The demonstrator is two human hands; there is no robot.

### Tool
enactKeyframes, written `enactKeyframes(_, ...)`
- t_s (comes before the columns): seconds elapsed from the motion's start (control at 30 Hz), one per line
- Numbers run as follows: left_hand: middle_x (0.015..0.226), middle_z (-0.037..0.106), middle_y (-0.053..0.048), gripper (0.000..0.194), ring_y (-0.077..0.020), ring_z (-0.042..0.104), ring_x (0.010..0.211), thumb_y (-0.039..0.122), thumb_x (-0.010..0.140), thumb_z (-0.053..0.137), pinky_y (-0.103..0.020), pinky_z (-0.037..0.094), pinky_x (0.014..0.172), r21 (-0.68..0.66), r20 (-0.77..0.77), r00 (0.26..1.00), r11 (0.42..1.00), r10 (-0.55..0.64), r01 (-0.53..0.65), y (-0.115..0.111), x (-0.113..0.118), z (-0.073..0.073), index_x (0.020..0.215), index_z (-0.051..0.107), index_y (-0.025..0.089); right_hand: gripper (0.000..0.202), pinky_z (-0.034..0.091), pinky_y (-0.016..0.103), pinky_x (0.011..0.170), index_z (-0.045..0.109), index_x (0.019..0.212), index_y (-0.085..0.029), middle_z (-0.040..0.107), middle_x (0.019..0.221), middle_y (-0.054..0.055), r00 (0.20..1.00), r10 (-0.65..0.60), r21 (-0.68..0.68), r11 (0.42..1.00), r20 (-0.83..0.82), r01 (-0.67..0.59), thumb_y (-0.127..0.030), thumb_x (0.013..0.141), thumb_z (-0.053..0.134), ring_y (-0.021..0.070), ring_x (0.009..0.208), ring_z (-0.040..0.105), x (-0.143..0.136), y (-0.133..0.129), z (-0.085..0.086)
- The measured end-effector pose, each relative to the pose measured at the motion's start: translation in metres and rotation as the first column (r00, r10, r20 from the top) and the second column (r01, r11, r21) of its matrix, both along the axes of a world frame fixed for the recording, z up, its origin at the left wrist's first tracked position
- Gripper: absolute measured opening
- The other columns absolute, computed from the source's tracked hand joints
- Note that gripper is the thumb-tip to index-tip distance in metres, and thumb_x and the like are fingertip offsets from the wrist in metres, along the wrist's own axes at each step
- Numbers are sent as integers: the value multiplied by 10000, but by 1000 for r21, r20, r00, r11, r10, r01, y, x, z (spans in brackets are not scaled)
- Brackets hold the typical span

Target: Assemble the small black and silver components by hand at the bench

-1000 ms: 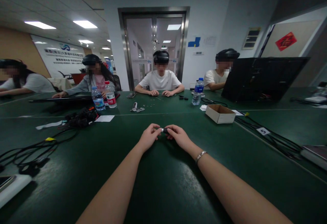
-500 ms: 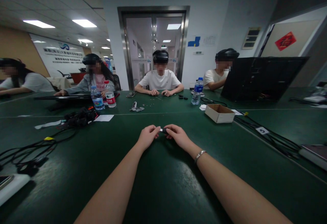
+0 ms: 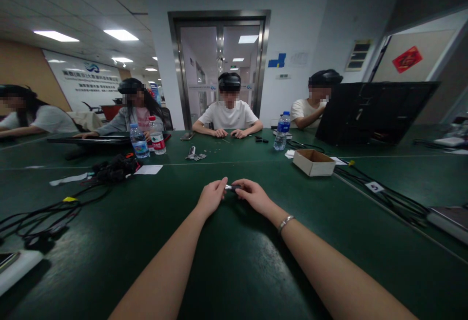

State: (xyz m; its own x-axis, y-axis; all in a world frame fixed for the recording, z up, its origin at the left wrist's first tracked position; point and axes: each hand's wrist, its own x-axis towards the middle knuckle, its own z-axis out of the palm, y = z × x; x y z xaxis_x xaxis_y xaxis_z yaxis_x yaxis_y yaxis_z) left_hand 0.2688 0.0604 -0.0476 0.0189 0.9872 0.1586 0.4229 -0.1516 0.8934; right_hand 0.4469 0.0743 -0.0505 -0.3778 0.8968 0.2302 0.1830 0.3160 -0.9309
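Note:
A small black-and-silver stick-shaped object (image 3: 231,188) spans the gap between my hands, just above the green table (image 3: 234,261). Its exact kind is too small to make out. My left hand (image 3: 213,197) is closed at the silver end, thumb raised along its near side. At the dark end my right hand (image 3: 255,195) pinches it between thumb and fingers, which hide part of it. A metal bracelet (image 3: 285,223) circles my right wrist.
An open cardboard box (image 3: 313,169) and a water bottle (image 3: 282,131) stand ahead to the right. Cables (image 3: 387,198) run along the right; more cables (image 3: 47,213) lie left. Two bottles (image 3: 139,141) stand left. Across the table a person (image 3: 228,110) sits near small scattered pieces (image 3: 197,156).
My left thumb has lifted and straightened, and more of the silver-and-black object shows between my hands. My right hand has stayed almost in place, its fingers slightly shifted.

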Motion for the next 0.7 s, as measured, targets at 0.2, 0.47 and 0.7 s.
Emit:
enactKeyframes(0.2,892,618,-36,357,-133,581,710,447,755,590,-215,431,546,30,259,964,998,-54,47,2,-4,0,1013,583,200,314,450,281,625,619,1023,-158,553,695,-14,999,-29,-34,999,-18,28,-349,775,595,131,641,558,0,2,0)
enactKeyframes(0.47,767,627,-30,258,-131,567,699,372,738,640,-257,443,648,32,244,962,992,-126,122,-5,-4,10,852,622,142,274,455,292,674,599,1002,-170,576,750,-7,997,-34,1,999,69,34,-331,780,597,142,706,572,0,-1,0)
enactKeyframes(0.7,706,589,1,267,-129,539,679,421,749,614,-256,419,658,34,180,960,976,-216,213,-6,-1,5,746,547,162,172,423,293,724,571,904,-183,609,879,27,897,-153,349,937,415,-2,-347,858,554,160,797,545,-5,-17,11)
